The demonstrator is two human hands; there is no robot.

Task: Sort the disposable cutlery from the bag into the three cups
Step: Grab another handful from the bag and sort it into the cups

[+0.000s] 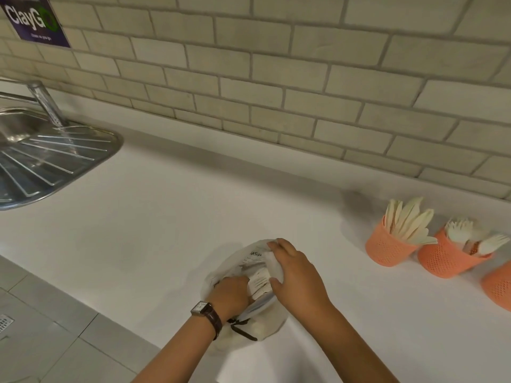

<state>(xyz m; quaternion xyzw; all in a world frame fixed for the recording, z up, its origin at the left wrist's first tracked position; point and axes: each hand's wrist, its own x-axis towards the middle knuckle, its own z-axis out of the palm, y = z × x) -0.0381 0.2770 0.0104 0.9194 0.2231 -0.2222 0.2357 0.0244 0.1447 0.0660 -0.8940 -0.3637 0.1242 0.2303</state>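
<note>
White countertop (166, 217), beige brick wall (276, 64): inside the crumpled white drawstring bag (249, 255), your left hand (231, 293) grips a bundle of pale disposable cutlery (260, 281); your right hand (298, 275) clutches the rim.

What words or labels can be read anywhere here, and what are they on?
"ClayGO": on the purple sign on the wall.
Small line beneath it: too blurred to read.
Print on the white bag: too blurred to read.
Watch dial: too small to read.
</note>
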